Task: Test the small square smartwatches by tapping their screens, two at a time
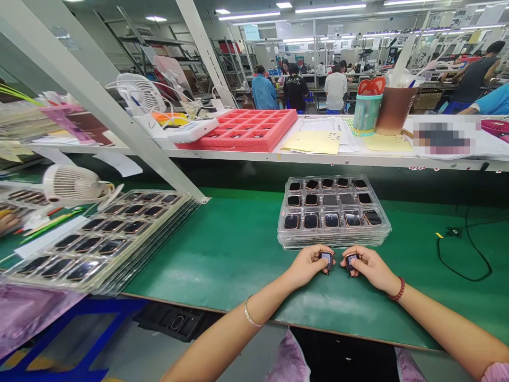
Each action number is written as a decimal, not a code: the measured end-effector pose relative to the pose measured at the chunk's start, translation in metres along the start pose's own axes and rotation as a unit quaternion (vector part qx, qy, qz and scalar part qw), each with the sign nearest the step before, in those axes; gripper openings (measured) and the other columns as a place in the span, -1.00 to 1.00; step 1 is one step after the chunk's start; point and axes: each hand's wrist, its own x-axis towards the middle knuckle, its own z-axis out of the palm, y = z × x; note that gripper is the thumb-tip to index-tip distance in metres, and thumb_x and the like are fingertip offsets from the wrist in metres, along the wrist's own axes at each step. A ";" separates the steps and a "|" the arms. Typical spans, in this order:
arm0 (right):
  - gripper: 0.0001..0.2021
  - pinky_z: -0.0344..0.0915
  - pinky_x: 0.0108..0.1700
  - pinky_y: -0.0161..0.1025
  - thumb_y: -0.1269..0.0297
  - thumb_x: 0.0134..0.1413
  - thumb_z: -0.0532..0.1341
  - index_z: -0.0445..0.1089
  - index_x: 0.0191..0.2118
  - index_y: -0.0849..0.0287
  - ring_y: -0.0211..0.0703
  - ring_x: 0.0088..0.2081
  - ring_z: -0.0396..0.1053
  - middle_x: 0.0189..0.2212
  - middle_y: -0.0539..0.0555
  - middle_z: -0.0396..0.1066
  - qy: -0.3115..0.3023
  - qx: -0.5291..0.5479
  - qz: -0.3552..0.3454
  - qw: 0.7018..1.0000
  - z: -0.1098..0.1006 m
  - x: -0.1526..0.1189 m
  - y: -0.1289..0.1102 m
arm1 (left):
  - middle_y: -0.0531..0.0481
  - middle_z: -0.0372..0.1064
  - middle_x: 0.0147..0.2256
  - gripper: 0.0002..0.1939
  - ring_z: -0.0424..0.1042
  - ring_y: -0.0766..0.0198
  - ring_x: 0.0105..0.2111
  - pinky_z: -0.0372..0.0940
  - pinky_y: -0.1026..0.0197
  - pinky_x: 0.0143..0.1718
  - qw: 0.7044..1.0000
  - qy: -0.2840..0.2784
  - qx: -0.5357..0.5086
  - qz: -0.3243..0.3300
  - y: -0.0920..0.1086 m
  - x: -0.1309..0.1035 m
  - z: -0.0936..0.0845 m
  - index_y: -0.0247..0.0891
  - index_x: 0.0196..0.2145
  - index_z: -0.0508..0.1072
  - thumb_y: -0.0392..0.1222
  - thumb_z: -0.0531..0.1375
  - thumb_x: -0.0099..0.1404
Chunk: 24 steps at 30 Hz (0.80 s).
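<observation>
My left hand [311, 265] pinches a smartwatch body [326, 259] between thumb and fingers, its lit screen showing a code-like pattern. A second smartwatch body [352, 260], with a similar pattern on its screen, is gripped in my right hand [368, 267]. The two hands are close together over the green mat, a small gap between them. Just beyond them sits a stack of clear plastic trays [284, 233], whose top tray holds rows of dark square watch bodies. Two pockets in its middle row look greyer than the rest.
Another stack of clear trays [115, 273] with watch bodies stands left, beside a white fan [71, 185]. A black cable [463, 276] lies right. Above the bench, a white shelf [246, 155] carries a red foam tray [278, 135], papers and cups. A slanted post [119, 116] crosses the left side.
</observation>
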 end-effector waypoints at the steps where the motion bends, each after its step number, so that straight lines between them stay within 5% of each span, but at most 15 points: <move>1: -0.74 0.35 -0.41 -0.26 0.11 0.10 0.18 0.34 -0.17 0.17 -0.28 -0.49 0.35 -0.33 0.10 0.49 0.000 0.001 0.000 1.000 0.000 0.000 0.000 | -0.07 0.43 -0.39 -0.71 0.39 0.30 -0.42 0.32 0.22 -0.40 1.000 0.000 0.001 0.000 -0.001 0.000 0.000 -0.35 -0.24 0.39 -0.19 0.25 0.07; 16: -0.74 0.31 -0.52 -0.36 0.12 0.12 0.17 0.31 -0.16 0.19 -0.32 -0.54 0.39 -0.34 0.09 0.48 0.029 0.013 -0.038 0.999 -0.006 0.002 -0.015 | -0.07 0.42 -0.39 -0.71 0.37 0.32 -0.44 0.31 0.25 -0.42 0.999 -0.015 0.003 0.029 0.026 0.010 0.011 -0.37 -0.24 0.39 -0.18 0.24 0.07; 24: -0.71 0.32 -0.52 -0.35 0.08 0.11 0.17 0.31 -0.17 0.19 -0.32 -0.56 0.37 -0.35 0.10 0.48 0.029 0.009 -0.031 0.999 -0.004 0.002 -0.009 | -0.04 0.41 -0.40 -0.71 0.36 0.35 -0.49 0.26 0.29 -0.47 0.999 -0.015 0.010 0.034 0.017 0.012 0.012 -0.35 -0.24 0.39 -0.15 0.24 0.09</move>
